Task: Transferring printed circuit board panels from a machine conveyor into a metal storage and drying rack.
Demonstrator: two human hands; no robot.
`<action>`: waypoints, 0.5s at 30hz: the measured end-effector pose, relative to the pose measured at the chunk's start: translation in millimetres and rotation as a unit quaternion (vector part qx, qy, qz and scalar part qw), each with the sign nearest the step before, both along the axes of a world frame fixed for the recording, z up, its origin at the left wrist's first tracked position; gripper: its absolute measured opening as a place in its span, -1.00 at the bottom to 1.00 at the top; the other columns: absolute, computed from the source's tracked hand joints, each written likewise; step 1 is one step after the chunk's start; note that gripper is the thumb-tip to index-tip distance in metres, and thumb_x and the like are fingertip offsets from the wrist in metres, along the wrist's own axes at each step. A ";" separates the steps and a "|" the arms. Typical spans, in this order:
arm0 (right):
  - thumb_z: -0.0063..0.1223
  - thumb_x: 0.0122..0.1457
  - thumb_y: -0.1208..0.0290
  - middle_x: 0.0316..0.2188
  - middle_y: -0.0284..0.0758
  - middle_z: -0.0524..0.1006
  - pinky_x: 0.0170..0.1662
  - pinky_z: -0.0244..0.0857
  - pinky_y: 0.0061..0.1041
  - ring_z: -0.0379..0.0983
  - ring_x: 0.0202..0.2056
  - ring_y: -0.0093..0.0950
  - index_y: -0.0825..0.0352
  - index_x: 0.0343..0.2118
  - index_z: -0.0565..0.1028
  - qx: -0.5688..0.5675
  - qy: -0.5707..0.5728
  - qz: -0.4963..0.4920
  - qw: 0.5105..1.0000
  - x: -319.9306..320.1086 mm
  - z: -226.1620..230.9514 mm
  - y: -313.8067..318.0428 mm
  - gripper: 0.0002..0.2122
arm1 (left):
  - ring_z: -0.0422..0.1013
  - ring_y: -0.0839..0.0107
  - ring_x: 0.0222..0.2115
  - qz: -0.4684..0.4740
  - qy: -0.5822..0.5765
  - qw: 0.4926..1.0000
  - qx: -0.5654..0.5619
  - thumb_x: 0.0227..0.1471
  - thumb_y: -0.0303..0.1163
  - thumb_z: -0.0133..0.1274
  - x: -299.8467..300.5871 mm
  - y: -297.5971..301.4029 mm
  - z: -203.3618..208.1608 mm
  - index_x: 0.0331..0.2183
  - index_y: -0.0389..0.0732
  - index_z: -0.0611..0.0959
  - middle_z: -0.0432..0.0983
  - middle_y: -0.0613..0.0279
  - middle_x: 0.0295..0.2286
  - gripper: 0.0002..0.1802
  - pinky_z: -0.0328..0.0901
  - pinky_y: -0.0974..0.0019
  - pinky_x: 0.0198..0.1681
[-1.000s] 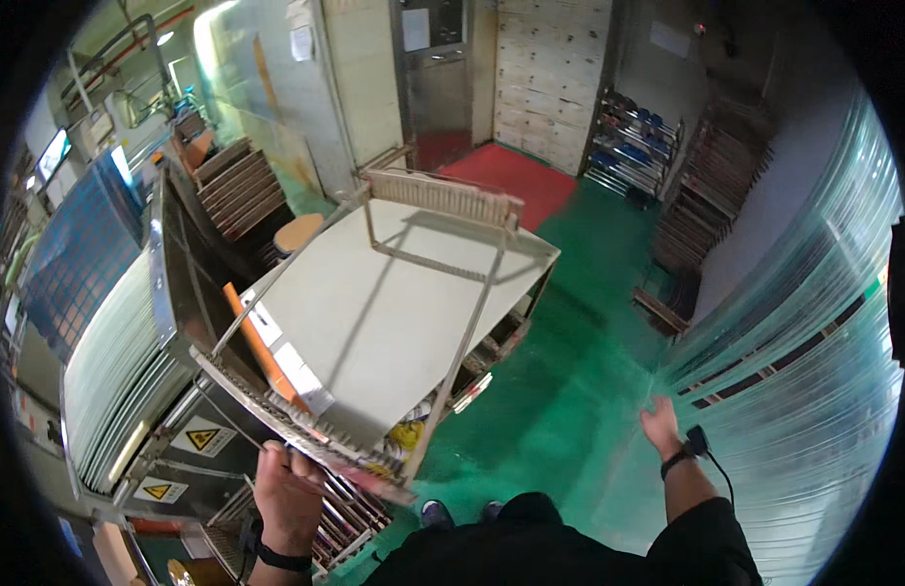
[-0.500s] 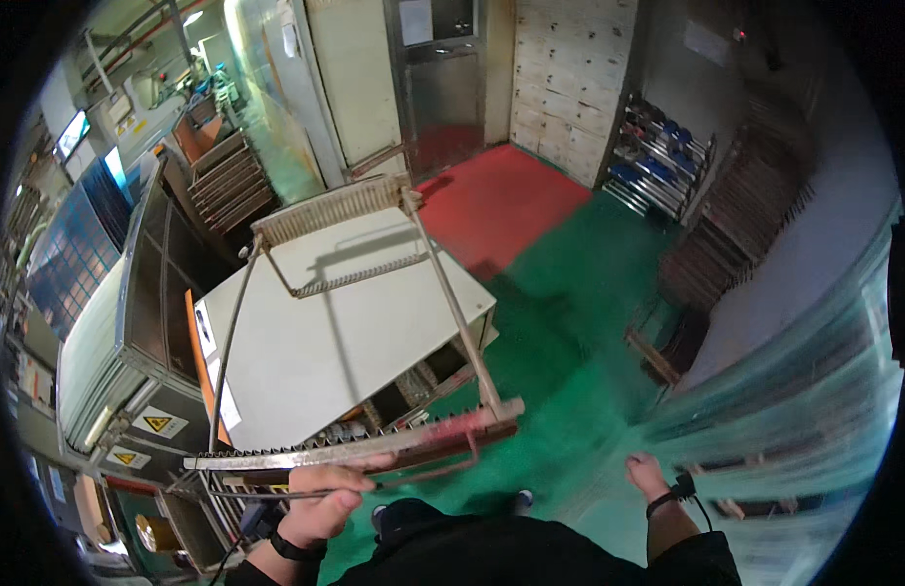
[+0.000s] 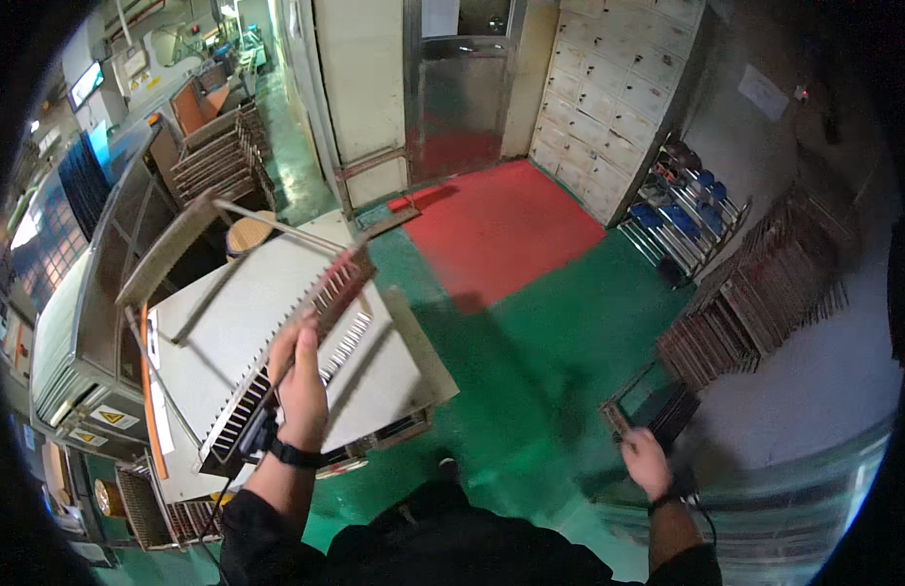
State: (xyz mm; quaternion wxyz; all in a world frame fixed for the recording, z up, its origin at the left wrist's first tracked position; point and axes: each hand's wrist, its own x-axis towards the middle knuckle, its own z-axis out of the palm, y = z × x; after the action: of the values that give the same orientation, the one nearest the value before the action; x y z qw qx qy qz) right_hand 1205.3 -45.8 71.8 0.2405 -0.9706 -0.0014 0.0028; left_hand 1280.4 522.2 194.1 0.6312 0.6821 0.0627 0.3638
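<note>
My left hand (image 3: 301, 391) is closed around the near toothed bar of a metal rack frame (image 3: 340, 278), with long rods joining it to another bar farther left. The frame is held tilted above a white-topped table (image 3: 394, 366); whether it touches the top is hard to tell. A separate slotted strip (image 3: 347, 344) shows just beyond my hand. On the right, my right hand (image 3: 648, 461) has its fingers curled. It overlaps the near end of a low rack frame (image 3: 613, 418) by the wall, and whether it grips that frame is hidden.
More brown racks (image 3: 755, 303) lean against the right wall. A shoe rack (image 3: 689, 210) and pale lockers (image 3: 609, 88) stand farther back, by a door (image 3: 462, 103). A metal cabinet (image 3: 110, 337) with warning signs flanks the table on the left. Red matting (image 3: 506, 230) covers part of the green floor.
The rack frame in my left hand has swung from lying across in front of me to a slant over the table, moving left and farther away. My right hand has come beside the low frame.
</note>
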 end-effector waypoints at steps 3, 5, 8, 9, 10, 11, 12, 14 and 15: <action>0.01 0.12 0.45 -0.19 -0.05 0.50 -0.01 0.29 -0.22 0.43 -0.12 -0.19 0.39 -0.19 0.50 -0.162 0.194 -0.179 0.951 -65.0 -37.8 -117.8 -0.79 | 0.37 0.40 -0.07 0.057 0.002 0.995 -0.085 0.24 -0.29 -0.02 86.1 -10.9 2.1 -0.17 -0.30 0.58 0.49 0.13 -0.12 -0.72 0.22 0.29 0.09; -0.06 0.18 0.46 -0.13 -0.10 0.46 0.07 0.24 -0.27 0.39 -0.09 -0.25 0.37 -0.12 0.43 -0.180 0.226 -0.156 0.945 -120.8 -119.0 -207.5 -0.78 | 0.37 0.42 -0.08 0.099 -0.033 0.987 -0.126 0.24 -0.28 -0.01 133.0 6.3 -20.2 -0.18 -0.29 0.59 0.50 0.16 -0.13 -0.73 0.19 0.32 0.10; -0.07 0.19 0.46 -0.24 -0.17 0.42 -0.05 0.22 -0.32 0.36 -0.20 -0.32 0.34 -0.22 0.40 -0.129 0.379 -0.213 0.891 -95.6 -119.5 -208.5 -0.86 | 0.38 0.42 -0.09 0.184 -0.020 0.979 -0.080 0.22 -0.32 0.02 187.1 19.2 -49.1 -0.21 -0.27 0.60 0.51 0.18 -0.15 -0.78 0.21 0.33 0.07; -0.07 0.19 0.46 -0.28 -0.20 0.41 -0.09 0.22 -0.33 0.35 -0.23 -0.34 0.33 -0.25 0.39 -0.115 0.393 -0.212 0.887 -72.0 -123.2 -209.9 -0.89 | 0.38 0.43 -0.10 0.204 -0.036 0.976 -0.065 0.21 -0.32 0.03 201.3 25.3 -58.0 -0.21 -0.26 0.61 0.51 0.19 -0.16 -0.78 0.22 0.33 0.06; -0.07 0.19 0.46 -0.31 -0.22 0.40 -0.13 0.21 -0.35 0.34 -0.27 -0.36 0.33 -0.28 0.38 -0.101 0.394 -0.205 0.890 -43.1 -125.9 -215.0 -0.92 | 0.39 0.44 -0.11 0.220 -0.045 0.973 -0.049 0.20 -0.33 0.04 209.0 31.7 -65.4 -0.21 -0.26 0.61 0.52 0.19 -0.17 -0.79 0.23 0.34 0.05; -0.07 0.20 0.46 -0.35 -0.24 0.38 -0.17 0.21 -0.37 0.33 -0.31 -0.39 0.32 -0.32 0.37 -0.087 0.388 -0.201 0.895 -10.9 -130.2 -222.5 -0.94 | 0.39 0.45 -0.13 0.248 -0.033 0.968 -0.005 0.20 -0.32 0.05 222.4 30.3 -66.5 -0.19 -0.26 0.62 0.53 0.20 -0.20 -0.78 0.25 0.36 0.03; -0.08 0.20 0.46 -0.39 -0.27 0.37 -0.21 0.20 -0.38 0.31 -0.34 -0.41 0.31 -0.35 0.37 -0.077 0.380 -0.191 0.902 20.7 -133.4 -230.2 -0.95 | 0.39 0.45 -0.13 0.264 -0.011 0.964 0.005 0.20 -0.32 0.05 227.4 31.4 -65.4 -0.19 -0.26 0.63 0.53 0.22 -0.21 -0.77 0.24 0.37 0.03; -0.08 0.21 0.46 -0.46 -0.31 0.34 -0.29 0.20 -0.41 0.29 -0.41 -0.45 0.29 -0.42 0.35 -0.060 0.321 -0.147 0.933 110.2 -139.2 -253.2 -0.92 | 0.39 0.46 -0.12 0.267 -0.029 0.962 -0.053 0.20 -0.31 0.05 246.9 31.1 -65.3 -0.20 -0.26 0.63 0.54 0.24 -0.20 -0.77 0.23 0.38 0.04; -0.08 0.21 0.46 -0.50 -0.34 0.33 -0.33 0.19 -0.43 0.28 -0.45 -0.48 0.28 -0.45 0.34 -0.011 0.274 -0.117 0.955 166.0 -140.7 -266.2 -0.90 | 0.39 0.45 -0.12 0.273 -0.025 0.959 -0.068 0.20 -0.31 0.05 257.1 33.1 -66.2 -0.19 -0.26 0.63 0.53 0.24 -0.19 -0.76 0.22 0.36 0.05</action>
State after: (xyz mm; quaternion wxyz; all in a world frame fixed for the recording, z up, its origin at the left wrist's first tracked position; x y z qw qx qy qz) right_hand 1371.3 -311.9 -68.9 0.2195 -0.9287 0.1780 0.2403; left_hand 1537.5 555.3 127.9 0.5543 0.5850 0.2550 0.5343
